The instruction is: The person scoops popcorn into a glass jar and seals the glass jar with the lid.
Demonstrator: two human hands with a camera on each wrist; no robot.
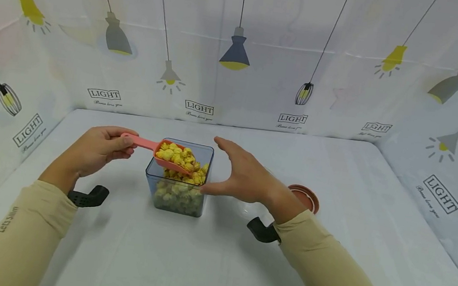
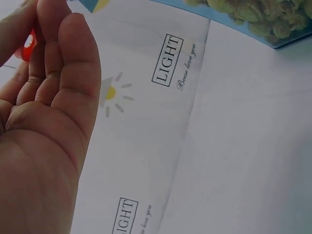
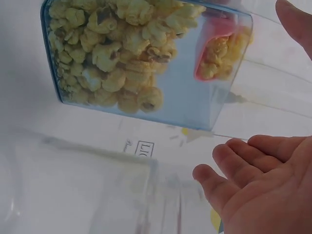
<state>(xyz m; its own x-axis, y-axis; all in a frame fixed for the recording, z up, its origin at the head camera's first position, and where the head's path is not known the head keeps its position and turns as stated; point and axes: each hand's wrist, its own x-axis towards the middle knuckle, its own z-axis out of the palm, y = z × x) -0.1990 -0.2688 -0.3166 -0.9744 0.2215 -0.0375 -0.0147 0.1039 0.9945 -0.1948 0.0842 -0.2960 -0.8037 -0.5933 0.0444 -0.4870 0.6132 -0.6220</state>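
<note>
Left hand [image 1: 101, 146]: pinching the handle end of the scoop [image 1: 150, 144] between thumb and fingers. In the left wrist view the fingers hide nearly all of that handle; a red bit shows.
Right hand [image 1: 246, 174]: grasping nothing, thumb and fingers spread, just beside the box's right side, apart from it in the right wrist view.
Scoop: one, coral-pink, heaped with yellow popcorn, over the open top of the box [image 1: 204, 153]. Its floor is hidden under the load.
Box: one, see-through, bluish, square-cornered, upright on the table [image 1: 133, 255], part-filled with popcorn. Pieces too many to count; some show brown flecks. Box cut off at a corner of the left wrist view.
Right of the box: one clear container [image 3: 73, 180], partly covered by the right hand in the head view, cropped in the right wrist view. One reddish-brown round piece [image 1: 310, 196] partly behind the right wrist; cannot tell whether the two join.
Two tan sleeves [image 1: 25, 232], cut off below. Two black wrist mounts [image 1: 88, 196].
Backdrop [image 1: 271, 5]: nine printed lamps, six "LIGHT" labels; cords cropped.
</note>
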